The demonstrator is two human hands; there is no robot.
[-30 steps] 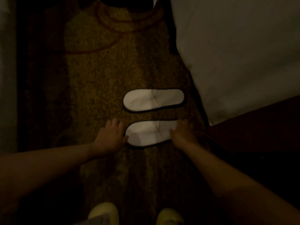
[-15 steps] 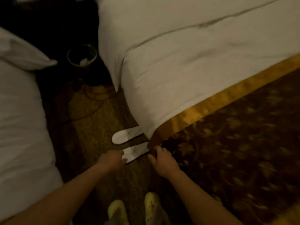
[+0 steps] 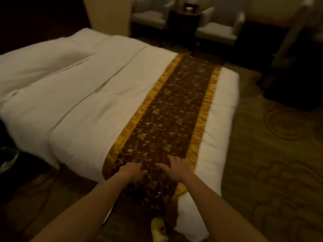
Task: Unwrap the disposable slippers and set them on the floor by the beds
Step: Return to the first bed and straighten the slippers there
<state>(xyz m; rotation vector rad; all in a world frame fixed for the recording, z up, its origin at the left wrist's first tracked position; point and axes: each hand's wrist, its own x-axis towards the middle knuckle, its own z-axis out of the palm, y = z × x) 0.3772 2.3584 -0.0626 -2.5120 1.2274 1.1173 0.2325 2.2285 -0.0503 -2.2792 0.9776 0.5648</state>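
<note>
No slippers show in the head view at this moment. A bed with a white duvet (image 3: 90, 88) fills the middle, crossed by a brown runner with gold edges (image 3: 167, 116). My left hand (image 3: 132, 172) hangs over the near end of the runner with its fingers curled downward and nothing visible in it. My right hand (image 3: 176, 167) is just to its right over the same runner, fingers spread and empty. Both forearms reach in from the bottom of the frame.
Two pale armchairs (image 3: 218, 30) and a dark side table (image 3: 185, 20) stand beyond the bed. Patterned carpet (image 3: 272, 154) runs along the bed's right side. A dark bin (image 3: 7, 159) sits at the left edge. My yellow shoe (image 3: 159, 229) shows at the bottom.
The view has lifted from the floor to the bed top. Both hands have left the nearer white slipper and now hover over the runner. The slippers have dropped out of sight.
</note>
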